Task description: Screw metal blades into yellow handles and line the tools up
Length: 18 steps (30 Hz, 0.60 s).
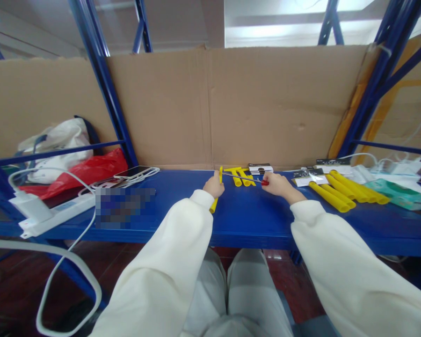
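My left hand (pixel 214 185) is closed around a yellow plastic piece (pixel 221 174), whose tube end shows below the hand. In my right hand (pixel 279 185) is a screwdriver (pixel 243 177) with a red handle, its fingers wrapped around the grip. The thin metal shaft points left, and its tip is at or near the yellow piece; contact is too small to make out. Behind the shaft, between the hands, lie several yellow T-shaped parts (pixel 244 179). Just beyond them is a black-and-white card pack (pixel 260 169).
Several yellow tubes (pixel 351 189) lie at the right by a black-and-white packet (pixel 309 177) and a green plastic bag (pixel 400 193). At the left are a white power strip (pixel 59 213), a phone (pixel 136 172) and a red bag (pixel 87 172). Cardboard (pixel 266 103) stands behind the blue shelf (pixel 175 206).
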{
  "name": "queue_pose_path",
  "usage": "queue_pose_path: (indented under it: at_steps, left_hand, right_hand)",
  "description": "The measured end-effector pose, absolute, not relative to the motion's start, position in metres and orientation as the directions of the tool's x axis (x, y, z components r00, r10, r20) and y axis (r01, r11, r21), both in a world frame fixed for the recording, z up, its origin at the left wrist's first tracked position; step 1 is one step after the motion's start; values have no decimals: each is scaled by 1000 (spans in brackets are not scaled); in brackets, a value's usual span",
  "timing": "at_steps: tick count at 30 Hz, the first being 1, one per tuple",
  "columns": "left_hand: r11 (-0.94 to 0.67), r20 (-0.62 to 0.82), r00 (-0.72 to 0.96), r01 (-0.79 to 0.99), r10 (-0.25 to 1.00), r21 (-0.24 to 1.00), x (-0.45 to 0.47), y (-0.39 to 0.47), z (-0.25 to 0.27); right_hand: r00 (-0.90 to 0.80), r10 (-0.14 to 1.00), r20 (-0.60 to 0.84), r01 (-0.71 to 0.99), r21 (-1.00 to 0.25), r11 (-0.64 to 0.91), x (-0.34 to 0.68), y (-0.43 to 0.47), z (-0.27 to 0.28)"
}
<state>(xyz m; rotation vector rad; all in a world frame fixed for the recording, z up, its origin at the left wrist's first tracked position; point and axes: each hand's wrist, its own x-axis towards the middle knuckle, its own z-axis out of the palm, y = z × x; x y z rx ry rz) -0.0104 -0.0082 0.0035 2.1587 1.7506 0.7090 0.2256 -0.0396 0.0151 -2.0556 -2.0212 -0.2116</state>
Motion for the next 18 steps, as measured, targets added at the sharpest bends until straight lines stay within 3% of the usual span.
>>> queue_pose_path:
  at_steps: [18]
  left_hand:
    - [-213,184,138,840,973,498,-11,-7,3]
  right_hand:
    - [72,968,240,995,-86,-52,225,-38,14]
